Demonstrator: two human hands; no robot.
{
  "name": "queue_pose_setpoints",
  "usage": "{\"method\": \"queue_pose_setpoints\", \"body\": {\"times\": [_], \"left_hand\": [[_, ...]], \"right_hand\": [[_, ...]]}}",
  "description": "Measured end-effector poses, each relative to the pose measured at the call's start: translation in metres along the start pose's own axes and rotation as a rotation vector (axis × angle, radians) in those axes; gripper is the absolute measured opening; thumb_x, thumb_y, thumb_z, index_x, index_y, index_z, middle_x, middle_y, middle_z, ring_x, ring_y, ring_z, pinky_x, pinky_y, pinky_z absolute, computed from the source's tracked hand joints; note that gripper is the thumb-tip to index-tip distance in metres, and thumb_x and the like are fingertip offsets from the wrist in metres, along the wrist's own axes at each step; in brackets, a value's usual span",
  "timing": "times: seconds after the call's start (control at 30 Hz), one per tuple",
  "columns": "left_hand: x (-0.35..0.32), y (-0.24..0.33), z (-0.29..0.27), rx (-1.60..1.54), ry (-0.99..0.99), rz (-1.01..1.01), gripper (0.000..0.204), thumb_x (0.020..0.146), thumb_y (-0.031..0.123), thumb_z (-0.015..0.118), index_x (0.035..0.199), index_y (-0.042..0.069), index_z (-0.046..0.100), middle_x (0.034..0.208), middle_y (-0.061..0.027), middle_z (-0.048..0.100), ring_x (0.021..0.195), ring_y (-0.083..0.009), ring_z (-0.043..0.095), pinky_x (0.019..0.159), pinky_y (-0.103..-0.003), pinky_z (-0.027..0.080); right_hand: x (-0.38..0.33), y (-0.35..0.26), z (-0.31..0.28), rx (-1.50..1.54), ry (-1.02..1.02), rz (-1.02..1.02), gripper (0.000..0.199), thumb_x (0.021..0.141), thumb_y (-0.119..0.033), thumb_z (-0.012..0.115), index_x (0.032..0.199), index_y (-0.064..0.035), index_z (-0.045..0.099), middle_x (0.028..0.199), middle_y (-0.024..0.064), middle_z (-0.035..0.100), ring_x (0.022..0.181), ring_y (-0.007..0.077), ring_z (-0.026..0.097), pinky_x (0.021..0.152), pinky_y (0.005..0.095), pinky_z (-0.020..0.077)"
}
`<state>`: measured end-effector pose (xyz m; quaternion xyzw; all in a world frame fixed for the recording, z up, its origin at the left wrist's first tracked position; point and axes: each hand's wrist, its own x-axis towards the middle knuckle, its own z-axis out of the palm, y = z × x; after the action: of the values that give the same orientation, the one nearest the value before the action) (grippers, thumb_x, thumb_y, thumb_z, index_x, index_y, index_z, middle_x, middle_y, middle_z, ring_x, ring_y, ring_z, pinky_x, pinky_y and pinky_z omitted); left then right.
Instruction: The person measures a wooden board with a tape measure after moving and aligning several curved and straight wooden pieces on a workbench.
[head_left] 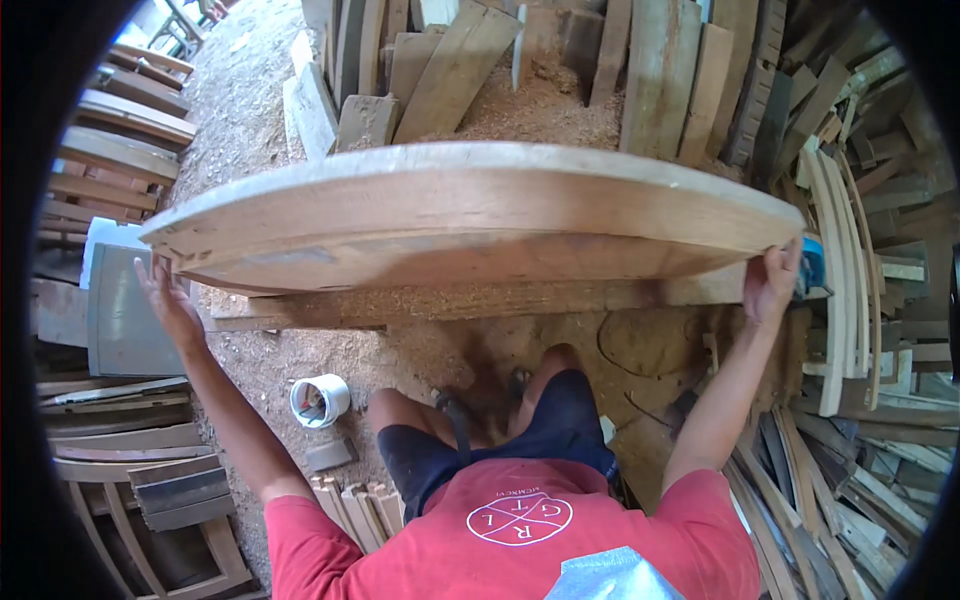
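Observation:
A long, thick wooden board (pixel 470 205) with a curved edge spans the view in front of me, raised above a sawdust-covered beam (pixel 470 302). My left hand (pixel 172 300) is at its left end, some fingers against the wood and others stretched outward. At the opposite end, my right hand (pixel 770 280) grips the board's lower corner with bent fingers. The underside shows a smoother, shaded face. Just past my right hand sits a blue tool (pixel 814 264), partly hidden by the board and hand.
A white bucket (pixel 320 402) with small tools stands on the ground near my left knee, beside a grey block (pixel 331 455). Wood pieces (pixel 660 70) lean at the back. Stacked wooden strips (pixel 848 280) line the right; a grey box (pixel 130 310) stands left.

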<state>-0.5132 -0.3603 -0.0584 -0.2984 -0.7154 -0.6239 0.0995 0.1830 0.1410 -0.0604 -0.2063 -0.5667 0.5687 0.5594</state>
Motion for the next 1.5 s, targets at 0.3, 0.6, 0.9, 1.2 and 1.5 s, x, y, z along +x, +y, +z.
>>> {"method": "queue_pose_setpoints", "body": {"times": [0.3, 0.6, 0.9, 1.2, 1.5], "left_hand": [[0.037, -0.053, 0.024, -0.703, 0.04, 0.029, 0.049, 0.107, 0.036, 0.055, 0.144, 0.004, 0.051, 0.143, -0.0103, 0.059, 0.131, -0.0271, 0.057, 0.113, -0.043, 0.045], [0.058, -0.096, -0.003, -0.845, -0.179, 0.123, 0.045, 0.106, 0.032, 0.055, 0.143, 0.006, 0.053, 0.138, -0.0116, 0.062, 0.127, -0.0248, 0.059, 0.112, -0.042, 0.047], [0.044, -0.077, 0.035, -0.976, -0.171, 0.04, 0.035, 0.106, 0.023, 0.056, 0.135, 0.003, 0.058, 0.132, -0.0107, 0.065, 0.121, -0.0231, 0.063, 0.108, -0.039, 0.051], [0.069, -0.123, 0.014, -0.806, -0.145, -0.069, 0.056, 0.108, 0.041, 0.05, 0.149, 0.002, 0.048, 0.148, -0.0148, 0.055, 0.135, -0.0304, 0.053, 0.117, -0.044, 0.042], [0.104, -0.136, -0.018, -0.751, -0.052, 0.1, 0.049, 0.109, 0.031, 0.05, 0.15, 0.005, 0.047, 0.146, -0.0111, 0.057, 0.135, -0.0267, 0.053, 0.118, -0.041, 0.041]], "right_hand": [[0.033, 0.025, -0.003, -0.075, 0.044, -0.33, 0.058, 0.106, -0.024, 0.059, 0.155, -0.0015, 0.038, 0.151, 0.0099, 0.052, 0.139, 0.0223, 0.049, 0.116, 0.0385, 0.0388], [0.072, 0.068, -0.039, 0.144, 0.059, -0.407, 0.057, 0.104, -0.02, 0.063, 0.152, 0.0015, 0.042, 0.149, 0.0117, 0.054, 0.138, 0.0207, 0.05, 0.116, 0.0364, 0.0398], [0.054, 0.054, -0.047, 0.175, 0.069, -0.349, 0.05, 0.104, -0.027, 0.061, 0.147, -0.0023, 0.052, 0.146, 0.0118, 0.057, 0.134, 0.0234, 0.054, 0.113, 0.039, 0.0432], [0.048, 0.06, 0.0, 0.264, 0.13, -0.484, 0.043, 0.098, -0.01, 0.07, 0.137, 0.003, 0.061, 0.132, 0.0121, 0.067, 0.119, 0.0197, 0.064, 0.104, 0.0321, 0.0506], [0.035, 0.056, 0.004, 0.309, 0.129, -0.556, 0.042, 0.096, -0.008, 0.071, 0.136, 0.0051, 0.062, 0.128, 0.015, 0.069, 0.109, 0.0192, 0.069, 0.094, 0.0296, 0.0562]]}}
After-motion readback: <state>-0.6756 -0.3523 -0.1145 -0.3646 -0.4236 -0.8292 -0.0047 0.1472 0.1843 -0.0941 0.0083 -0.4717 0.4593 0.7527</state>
